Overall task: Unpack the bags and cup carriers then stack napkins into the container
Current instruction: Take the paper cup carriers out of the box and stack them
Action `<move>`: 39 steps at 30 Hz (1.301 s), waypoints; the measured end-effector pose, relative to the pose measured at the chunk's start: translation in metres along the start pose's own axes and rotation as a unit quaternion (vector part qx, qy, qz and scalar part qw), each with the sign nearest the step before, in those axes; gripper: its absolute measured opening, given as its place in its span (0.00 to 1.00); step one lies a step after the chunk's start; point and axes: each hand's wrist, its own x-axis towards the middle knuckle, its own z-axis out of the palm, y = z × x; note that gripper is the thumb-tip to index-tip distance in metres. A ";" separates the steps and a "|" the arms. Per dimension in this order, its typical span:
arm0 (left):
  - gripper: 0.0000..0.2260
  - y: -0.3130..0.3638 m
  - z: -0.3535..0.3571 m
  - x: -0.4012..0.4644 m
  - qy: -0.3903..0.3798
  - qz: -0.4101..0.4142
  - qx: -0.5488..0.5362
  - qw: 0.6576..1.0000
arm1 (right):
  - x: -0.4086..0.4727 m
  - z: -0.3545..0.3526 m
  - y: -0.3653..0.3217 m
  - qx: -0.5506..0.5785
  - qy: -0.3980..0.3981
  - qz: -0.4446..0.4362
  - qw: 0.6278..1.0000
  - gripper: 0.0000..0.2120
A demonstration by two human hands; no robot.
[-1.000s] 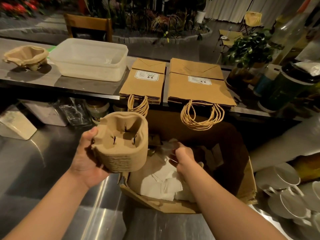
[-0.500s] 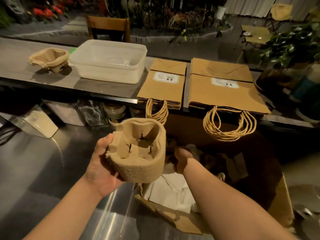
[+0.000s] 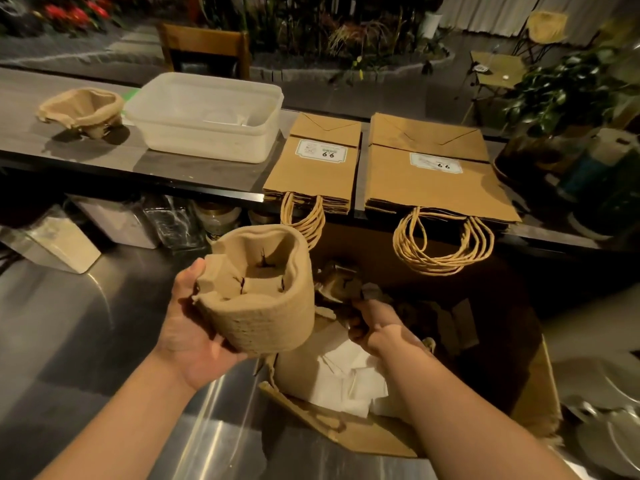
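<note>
Cardboard box [image 3: 540,382], open at the top, sits on the steel counter [image 3: 69,323] close in front of the person, and everything else falls into place around it. Just left of the box and above its rim, the left hand [image 3: 194,327] grips a stack of pulp cup carriers [image 3: 263,296], thumb on the near-left edge and fingers curled underneath, the cup wells facing up. Down inside the box the right hand [image 3: 377,327] is curled on something dark and crumpled; what exactly it pinches is too shadowed to tell. White napkins [image 3: 343,379] lie loose in the box just beneath that wrist. Behind the box, on the raised ledge [image 3: 194,174], two piles of flat brown paper bags [image 3: 429,178] lie side by side, their twisted cord handles hanging over the edge toward the box. Farther left along the ledge stands a translucent plastic container [image 3: 207,116], with what looks like something pale lying in it. Beyond that, at the far left, another stack of carriers [image 3: 83,109] rests tilted on the ledge, well apart from the box.
</note>
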 end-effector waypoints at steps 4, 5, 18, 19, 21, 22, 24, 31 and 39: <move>0.36 0.004 0.008 0.000 0.007 -0.015 -0.008 1.000 | -0.031 -0.018 -0.003 -0.015 0.042 -0.032 0.998 0.06; 0.36 0.004 0.007 -0.002 0.029 -0.014 -0.006 0.999 | -0.039 -0.021 -0.002 -0.019 0.053 -0.031 0.998 0.05; 0.21 -0.010 0.071 0.009 0.193 0.064 0.197 0.959 | -0.136 -0.067 0.032 0.224 -0.055 -0.108 0.967 0.13; 0.24 -0.011 0.075 0.010 0.189 0.060 0.218 0.955 | -0.143 -0.068 0.033 0.235 -0.058 -0.118 0.963 0.13; 0.36 -0.015 0.078 0.010 0.175 0.055 0.270 0.945 | -0.156 -0.069 0.036 0.243 -0.055 -0.130 0.960 0.13; 0.40 -0.016 0.080 0.010 0.178 0.055 0.292 0.938 | -0.163 -0.069 0.038 0.239 -0.050 -0.136 0.960 0.13; 0.46 -0.020 0.083 0.011 0.193 0.060 0.310 0.929 | -0.178 -0.066 0.042 0.237 -0.043 -0.145 0.960 0.13; 0.52 -0.025 0.085 0.006 0.215 0.050 0.340 0.914 | -0.231 -0.071 0.053 0.269 -0.057 -0.175 0.945 0.16; 0.43 -0.047 0.095 0.009 0.189 0.045 0.264 0.945 | -0.240 -0.045 0.036 0.044 -0.056 -0.290 0.955 0.10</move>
